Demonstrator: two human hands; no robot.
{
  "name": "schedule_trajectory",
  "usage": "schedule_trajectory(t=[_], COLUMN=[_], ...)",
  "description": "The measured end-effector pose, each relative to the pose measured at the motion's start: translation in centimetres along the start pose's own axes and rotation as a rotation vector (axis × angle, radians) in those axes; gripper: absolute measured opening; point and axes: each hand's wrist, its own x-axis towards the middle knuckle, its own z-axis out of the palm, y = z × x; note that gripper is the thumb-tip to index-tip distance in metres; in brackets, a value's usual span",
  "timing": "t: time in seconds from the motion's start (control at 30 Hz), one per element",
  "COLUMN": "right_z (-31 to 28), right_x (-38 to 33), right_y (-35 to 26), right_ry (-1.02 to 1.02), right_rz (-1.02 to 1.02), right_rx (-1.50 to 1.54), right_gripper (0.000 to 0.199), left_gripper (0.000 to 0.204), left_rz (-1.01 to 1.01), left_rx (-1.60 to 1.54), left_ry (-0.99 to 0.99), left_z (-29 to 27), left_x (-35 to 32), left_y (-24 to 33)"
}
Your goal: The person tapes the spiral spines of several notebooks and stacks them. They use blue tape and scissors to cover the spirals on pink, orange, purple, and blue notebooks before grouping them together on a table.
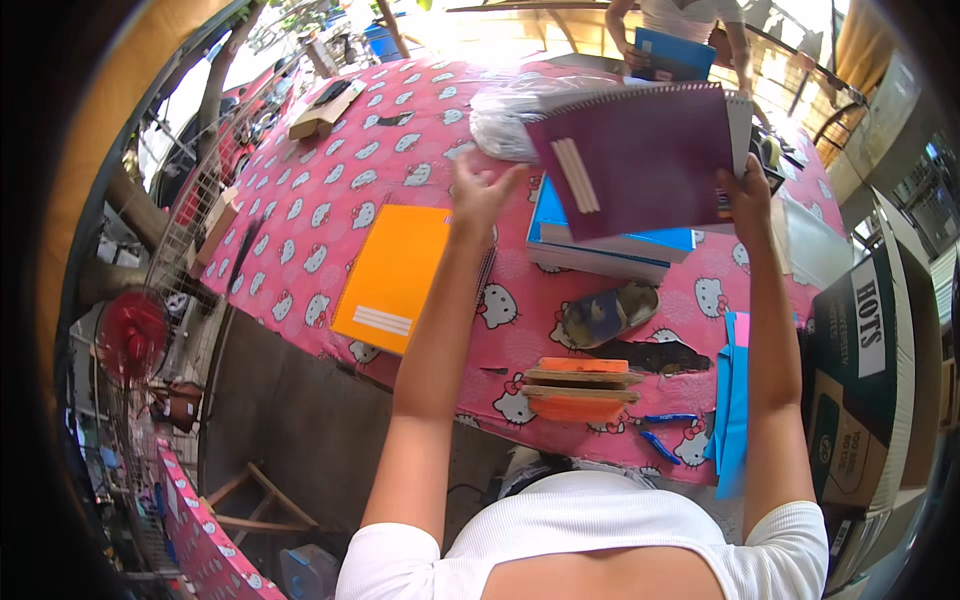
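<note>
My right hand [748,205] grips the right edge of a maroon spiral notebook [650,150], held up and tilted over a stack of blue-covered notebooks [610,248]. Grey-white sheets or another notebook show behind its edge. My left hand [482,195] is raised with fingers apart and holds nothing, left of the maroon notebook. Below that hand lies a yellow-orange spiral notebook [395,270], partly hidden by my left forearm. Near the stack rests a dark camouflage-like pouch or shoe-shaped object [610,314].
The pink patterned tablecloth [320,210] carries a clear plastic bag [500,125], orange-and-brown slabs [580,392], a blue-handled tool [662,445] and blue sheets [733,410]. Cardboard boxes [850,370] stand at right. Across the table a person holds a blue notebook [672,55].
</note>
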Motion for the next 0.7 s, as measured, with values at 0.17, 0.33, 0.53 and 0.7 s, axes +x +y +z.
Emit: schedule_trajectory(t=[0.17, 0.33, 0.53, 0.7], right_z=[1.7, 3.1, 3.9, 2.2], right_x=[-0.9, -3.3, -7.7, -20.8], right_y=[-0.1, 5.4, 1.9, -3.5], right_ry=[-0.057, -0.067, -0.056, 0.007], right_rz=[-0.076, 0.062, 0.144, 0.461], right_rx=[0.249, -0.021, -0.245, 0.452], right_gripper=[0.033, 0.042, 0.050, 0.050], left_gripper=[0.052, 0.041, 0.026, 0.038], left_rz=[0.136, 0.232, 0.285, 0.171], left_rx=[-0.074, -0.002, 0.210, 0.064], left_ry=[-0.313, -0.237, -0.060, -0.229], left_z=[4.7, 6.1, 3.5, -2.2], left_x=[1.5, 1.4, -2.8, -13.7], left_y=[1.5, -4.3, -2.0, 2.1])
